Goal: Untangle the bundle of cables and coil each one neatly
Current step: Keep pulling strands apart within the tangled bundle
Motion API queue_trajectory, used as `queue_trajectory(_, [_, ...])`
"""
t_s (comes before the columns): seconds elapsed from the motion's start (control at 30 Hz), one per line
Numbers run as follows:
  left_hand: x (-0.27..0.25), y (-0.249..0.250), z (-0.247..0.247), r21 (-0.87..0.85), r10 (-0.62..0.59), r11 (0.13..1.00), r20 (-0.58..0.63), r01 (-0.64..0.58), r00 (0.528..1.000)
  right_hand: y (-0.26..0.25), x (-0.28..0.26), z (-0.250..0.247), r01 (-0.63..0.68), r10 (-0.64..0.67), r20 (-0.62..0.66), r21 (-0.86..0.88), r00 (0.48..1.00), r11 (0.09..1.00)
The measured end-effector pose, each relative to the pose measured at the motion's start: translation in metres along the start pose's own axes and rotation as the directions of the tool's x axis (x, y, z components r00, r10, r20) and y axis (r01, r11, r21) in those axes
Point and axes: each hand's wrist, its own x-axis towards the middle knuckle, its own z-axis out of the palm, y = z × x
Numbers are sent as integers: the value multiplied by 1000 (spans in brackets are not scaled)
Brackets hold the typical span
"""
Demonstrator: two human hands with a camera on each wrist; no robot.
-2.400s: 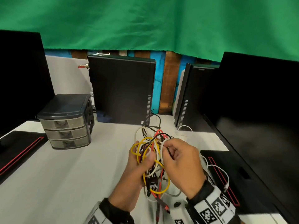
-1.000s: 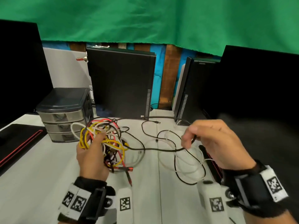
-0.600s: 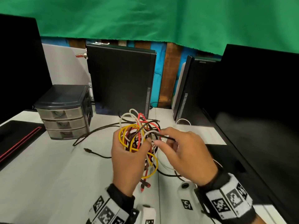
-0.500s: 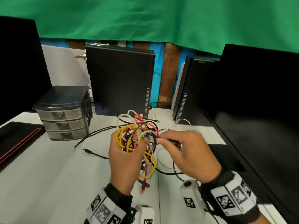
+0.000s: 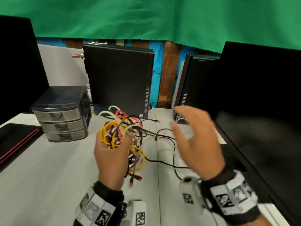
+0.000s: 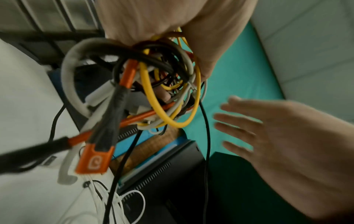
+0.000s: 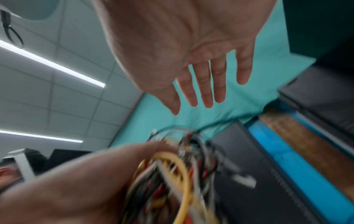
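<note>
My left hand (image 5: 112, 154) grips a tangled bundle of cables (image 5: 122, 131), yellow, red, white and black, lifted above the white table (image 5: 48, 168). In the left wrist view the bundle (image 6: 153, 91) hangs from my fist with an orange plug (image 6: 93, 160) dangling low. My right hand (image 5: 192, 136) hovers to the right of the bundle, fingers spread and straight, holding nothing; it shows blurred in the right wrist view (image 7: 201, 68). A thin black cable (image 5: 162, 162) and a white cable (image 5: 174, 149) trail from the bundle onto the table under my right hand.
A grey three-drawer box (image 5: 61, 115) stands at the left. Two black computer cases (image 5: 118, 82) (image 5: 192, 88) stand at the back, a dark monitor (image 5: 260, 111) at the right. A black pad with a red line (image 5: 14, 141) lies at the far left.
My right hand has let go of the black cable it was pinching at the bundle and has moved off to the right, fingers now spread. My left hand still holds the bundle.
</note>
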Motion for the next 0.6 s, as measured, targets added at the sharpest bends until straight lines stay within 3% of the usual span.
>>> queue_trajectory(0.1, [-20, 8, 13, 30, 43, 998, 115, -46, 992, -19, -18, 26, 13, -24, 214, 52, 977, 999])
queue_trajectory(0.23, [-24, 10, 12, 44, 61, 997, 147, -68, 987, -9, -15, 28, -46, 14, 161, 195, 987, 980])
queue_trajectory(0.4, [12, 8, -11, -67, -4, 998, -75, -1, 997, 16, 9, -9, -127, 82, 149, 324, 985, 938])
queue_trajectory(0.47, [21, 10, -18, -82, 1, 997, -102, -10, 995, 16, 13, -18, -177, 119, 167, 387, 979, 905])
queue_trajectory(0.53, [15, 12, -14, -52, 27, 998, -63, -30, 998, 2, 8, -5, -233, 136, 282, 347, 950, 909])
queue_trajectory(0.6, [0, 12, -3, -7, 48, 999, 17, -47, 999, -14, -7, 17, -177, 86, 368, 222, 926, 959])
